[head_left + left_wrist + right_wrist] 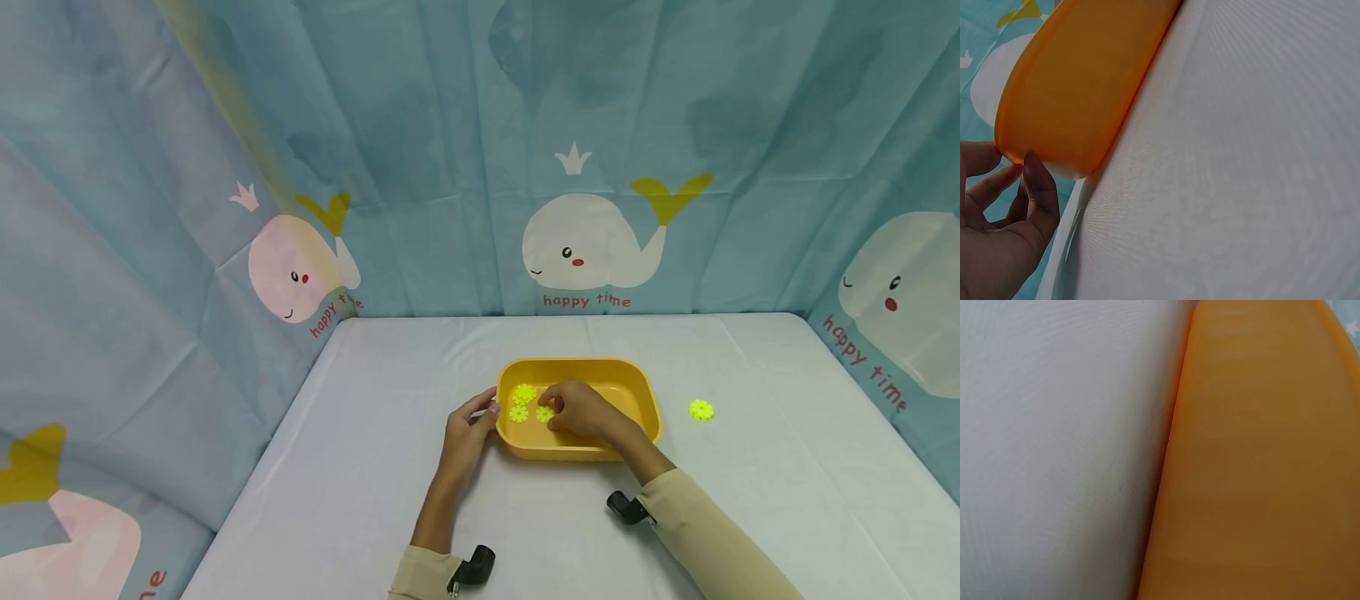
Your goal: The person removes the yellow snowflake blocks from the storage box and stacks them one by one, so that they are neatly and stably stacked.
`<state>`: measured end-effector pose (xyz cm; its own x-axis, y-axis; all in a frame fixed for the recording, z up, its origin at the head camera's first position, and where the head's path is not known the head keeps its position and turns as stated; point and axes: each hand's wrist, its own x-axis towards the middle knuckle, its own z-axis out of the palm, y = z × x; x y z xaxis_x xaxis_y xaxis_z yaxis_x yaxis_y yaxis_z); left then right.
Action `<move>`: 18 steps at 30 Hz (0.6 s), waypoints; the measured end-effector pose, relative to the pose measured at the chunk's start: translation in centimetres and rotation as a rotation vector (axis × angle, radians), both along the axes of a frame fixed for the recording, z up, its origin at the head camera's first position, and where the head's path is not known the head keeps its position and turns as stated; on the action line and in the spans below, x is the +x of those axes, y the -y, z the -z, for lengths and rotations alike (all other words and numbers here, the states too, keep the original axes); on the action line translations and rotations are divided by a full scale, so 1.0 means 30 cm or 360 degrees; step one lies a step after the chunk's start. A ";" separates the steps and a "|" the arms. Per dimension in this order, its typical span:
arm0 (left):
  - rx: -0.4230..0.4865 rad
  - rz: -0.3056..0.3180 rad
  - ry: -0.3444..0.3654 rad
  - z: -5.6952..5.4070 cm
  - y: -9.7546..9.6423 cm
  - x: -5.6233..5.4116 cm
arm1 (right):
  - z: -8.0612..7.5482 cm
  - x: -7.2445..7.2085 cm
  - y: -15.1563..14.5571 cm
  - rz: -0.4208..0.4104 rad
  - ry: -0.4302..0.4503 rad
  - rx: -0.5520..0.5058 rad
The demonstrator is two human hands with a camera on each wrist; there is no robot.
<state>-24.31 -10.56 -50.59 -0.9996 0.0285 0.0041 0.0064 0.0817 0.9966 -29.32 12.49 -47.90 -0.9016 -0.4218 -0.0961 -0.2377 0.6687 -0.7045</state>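
Note:
A yellow rectangular tray [573,455] stands on the table. My left hand [463,440] holds its left end, thumb and fingertips at the rim; the left wrist view shows this hand [1007,234] at the tray's corner [1075,94]. Reaching over the near side, my right hand [583,411] pinches a bright yellow-green flower-shaped piece [544,414] low inside the tray. Left of it lie more such pieces [518,413], close together. Only the tray's side wall [1260,462] and the cloth fill the right wrist view, so the right fingers are hidden there.
Another flower-shaped piece [701,410] lies on the white tablecloth [337,467] to the right of the tray. Blue curtains [442,167] printed with whales hang behind and along the sides of the table. Each sleeve carries a small black camera mount [477,567].

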 end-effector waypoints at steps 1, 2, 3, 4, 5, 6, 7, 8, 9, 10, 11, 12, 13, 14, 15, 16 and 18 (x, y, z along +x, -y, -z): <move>-0.0002 -0.0001 0.0003 -0.001 -0.001 0.001 | -0.001 0.001 0.001 0.0000 0.0001 -0.0004; 0.0001 -0.0002 0.0007 -0.003 -0.001 0.002 | -0.002 0.001 0.001 -0.0002 0.0003 -0.0009; 0.0007 -0.0005 0.0012 -0.004 -0.002 0.002 | -0.002 0.002 0.001 -0.0005 0.0001 -0.0009; 0.0009 -0.0005 0.0013 -0.004 -0.001 0.002 | -0.003 0.002 0.001 -0.0007 0.0001 -0.0008; 0.0012 -0.0004 0.0012 -0.003 -0.001 0.002 | -0.002 0.002 0.000 -0.0008 0.0004 -0.0005; 0.0017 -0.0004 0.0012 -0.003 -0.001 0.002 | -0.003 0.003 0.000 -0.0006 0.0010 -0.0003; 0.0020 -0.0002 0.0009 -0.003 -0.001 0.002 | -0.004 0.003 0.000 0.0005 0.0027 -0.0001; 0.0022 -0.0001 0.0006 -0.002 -0.001 0.001 | -0.004 0.004 0.001 0.0010 0.0035 0.0006; 0.0025 -0.0002 0.0011 -0.002 0.000 0.001 | -0.005 0.005 0.001 0.0013 0.0039 0.0014; 0.0026 -0.0001 0.0010 -0.001 0.001 0.000 | -0.005 0.005 0.002 0.0024 0.0054 0.0016; 0.0030 -0.0003 0.0013 -0.002 0.000 0.000 | -0.006 0.006 0.003 0.0036 0.0063 0.0021; 0.0031 -0.0003 0.0013 -0.002 0.000 0.000 | -0.007 0.008 0.003 0.0047 0.0070 0.0021; 0.0028 -0.0003 0.0010 -0.001 0.000 0.001 | -0.007 0.008 0.003 0.0055 0.0074 0.0024; 0.0026 -0.0001 0.0006 -0.001 0.000 0.001 | -0.008 0.009 0.003 0.0061 0.0073 0.0024; 0.0025 -0.0002 0.0008 -0.001 0.000 0.001 | -0.008 0.010 0.002 0.0064 0.0073 0.0020; 0.0025 -0.0004 0.0010 -0.001 0.000 0.001 | -0.009 0.012 0.002 0.0068 0.0075 0.0012; 0.0020 -0.0008 0.0020 -0.001 0.000 0.001 | -0.010 0.015 -0.001 0.0066 0.0067 -0.0007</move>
